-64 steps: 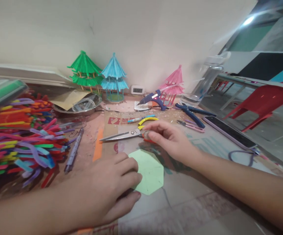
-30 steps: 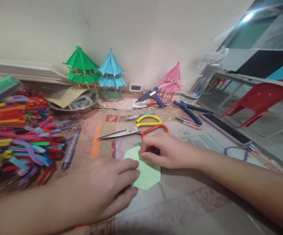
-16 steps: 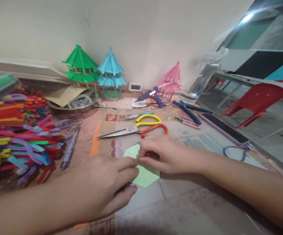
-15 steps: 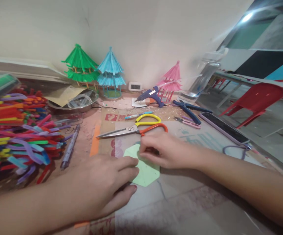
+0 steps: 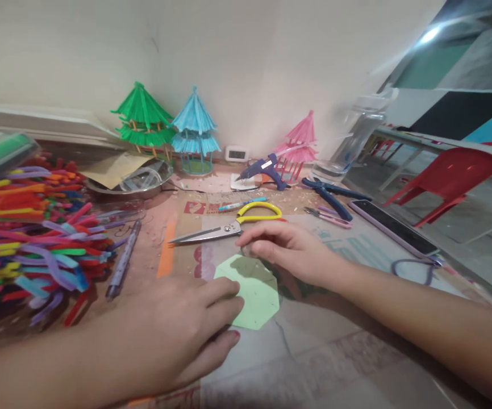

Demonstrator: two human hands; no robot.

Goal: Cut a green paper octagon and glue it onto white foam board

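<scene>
A pale green paper octagon (image 5: 257,289) lies flat on the table in front of me. My left hand (image 5: 182,335) rests on its left edge, fingers on top and thumb at the lower edge, pinning it down. My right hand (image 5: 291,247) is just beyond the paper. Its fingers curl over the orange handle of the scissors (image 5: 212,233), hiding most of it. The scissors lie on the table with the blades pointing left and the yellow handle uncovered.
A heap of coloured pipe cleaners (image 5: 33,233) fills the left side, with a purple pen (image 5: 122,264) beside it. At the back stand green (image 5: 144,122), blue (image 5: 195,133) and pink (image 5: 299,142) pagodas and a glue gun (image 5: 263,168). Pliers (image 5: 329,196) and a phone (image 5: 393,227) lie to the right.
My right hand has left the top edge of the green paper and moved up onto the scissors' orange handle. My left hand has stayed on the paper.
</scene>
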